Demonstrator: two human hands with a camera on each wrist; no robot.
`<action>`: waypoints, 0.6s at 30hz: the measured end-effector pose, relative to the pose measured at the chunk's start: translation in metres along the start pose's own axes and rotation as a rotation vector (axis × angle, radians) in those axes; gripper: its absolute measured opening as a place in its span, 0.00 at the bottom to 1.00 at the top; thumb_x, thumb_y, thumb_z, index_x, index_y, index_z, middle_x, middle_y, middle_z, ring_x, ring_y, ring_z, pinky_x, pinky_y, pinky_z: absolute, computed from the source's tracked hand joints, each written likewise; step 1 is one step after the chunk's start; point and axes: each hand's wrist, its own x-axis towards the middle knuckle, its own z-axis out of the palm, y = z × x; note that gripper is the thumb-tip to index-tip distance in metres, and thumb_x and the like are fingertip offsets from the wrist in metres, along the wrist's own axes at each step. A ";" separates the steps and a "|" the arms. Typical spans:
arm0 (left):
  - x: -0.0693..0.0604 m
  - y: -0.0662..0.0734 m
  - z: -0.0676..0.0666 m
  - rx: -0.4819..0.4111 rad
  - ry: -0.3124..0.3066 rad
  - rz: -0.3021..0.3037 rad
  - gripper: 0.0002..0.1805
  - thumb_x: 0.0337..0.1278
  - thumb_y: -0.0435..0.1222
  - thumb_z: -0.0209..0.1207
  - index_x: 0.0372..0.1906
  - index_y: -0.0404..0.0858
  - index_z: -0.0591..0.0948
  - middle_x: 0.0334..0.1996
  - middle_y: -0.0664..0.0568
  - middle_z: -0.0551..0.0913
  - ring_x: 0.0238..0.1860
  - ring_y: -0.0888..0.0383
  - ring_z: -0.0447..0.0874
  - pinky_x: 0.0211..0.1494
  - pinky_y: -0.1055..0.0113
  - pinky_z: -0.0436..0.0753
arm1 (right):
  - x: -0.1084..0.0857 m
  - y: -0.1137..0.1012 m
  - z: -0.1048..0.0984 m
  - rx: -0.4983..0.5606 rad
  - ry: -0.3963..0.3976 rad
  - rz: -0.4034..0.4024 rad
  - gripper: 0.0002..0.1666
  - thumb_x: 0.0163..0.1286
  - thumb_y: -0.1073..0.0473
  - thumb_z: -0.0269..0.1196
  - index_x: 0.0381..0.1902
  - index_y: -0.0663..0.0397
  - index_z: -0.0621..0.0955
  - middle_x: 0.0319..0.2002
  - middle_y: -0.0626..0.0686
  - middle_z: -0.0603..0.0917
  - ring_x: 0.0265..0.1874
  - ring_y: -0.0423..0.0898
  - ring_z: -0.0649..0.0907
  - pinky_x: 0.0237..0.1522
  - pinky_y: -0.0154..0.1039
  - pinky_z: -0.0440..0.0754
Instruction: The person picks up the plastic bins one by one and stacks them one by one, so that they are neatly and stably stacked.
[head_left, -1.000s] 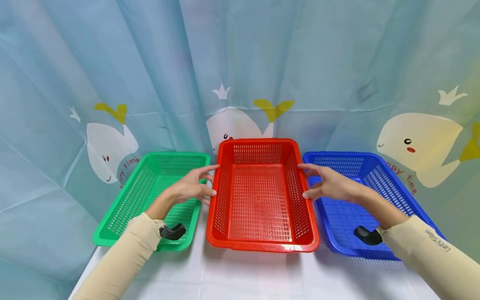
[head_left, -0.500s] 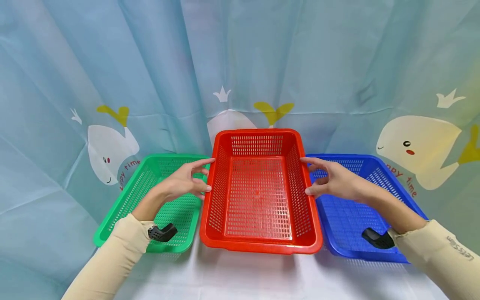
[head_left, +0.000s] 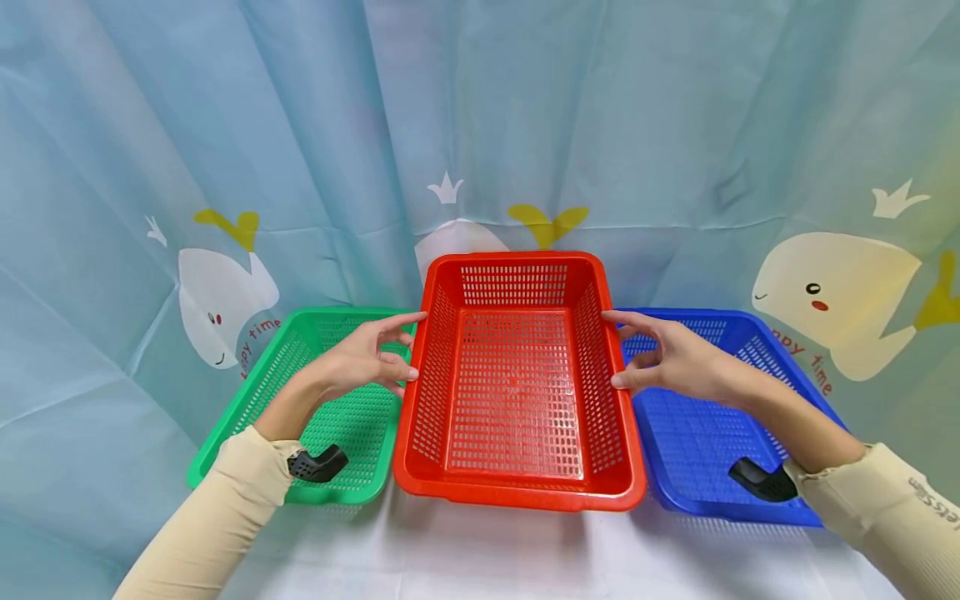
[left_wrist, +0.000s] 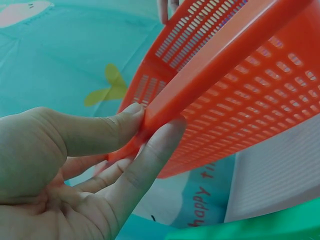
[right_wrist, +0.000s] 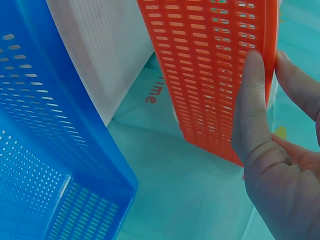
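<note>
A red plastic basket (head_left: 517, 392) with slotted sides is held up between the two hands, with nothing inside it. The left hand (head_left: 352, 358) pinches its left rim; in the left wrist view the thumb and fingers of that hand (left_wrist: 100, 160) grip both sides of the red rim (left_wrist: 200, 65). At the opposite rim, the right hand (head_left: 675, 358) has its thumb and fingers around the edge. The right wrist view shows the right hand (right_wrist: 280, 145) with fingers against the outer side of the red basket (right_wrist: 200, 65).
A green basket (head_left: 300, 493) stands at the left, partly behind the left forearm. The blue basket (head_left: 731, 510) stands at the right under the right forearm. White cloth (head_left: 517, 558) covers the table, and a blue curtain (head_left: 510, 108) with whale prints hangs behind.
The red basket has risen and come nearer to the head camera, looking larger. Both hands have moved with it and spread slightly apart. Green and blue baskets stay in place.
</note>
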 end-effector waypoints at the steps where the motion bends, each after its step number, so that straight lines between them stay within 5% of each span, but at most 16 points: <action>1: 0.000 0.000 0.000 0.002 0.002 0.000 0.49 0.60 0.22 0.66 0.81 0.51 0.59 0.59 0.38 0.67 0.35 0.48 0.87 0.45 0.47 0.89 | 0.000 0.000 0.000 0.001 0.000 -0.003 0.57 0.63 0.62 0.75 0.82 0.53 0.55 0.64 0.65 0.69 0.36 0.54 0.91 0.45 0.44 0.89; 18: -0.020 0.013 -0.025 0.044 0.027 0.060 0.47 0.63 0.25 0.66 0.82 0.49 0.59 0.60 0.36 0.67 0.39 0.47 0.90 0.47 0.45 0.88 | 0.011 -0.029 0.005 0.002 0.026 -0.019 0.57 0.62 0.62 0.76 0.82 0.51 0.56 0.65 0.63 0.68 0.37 0.54 0.90 0.42 0.47 0.90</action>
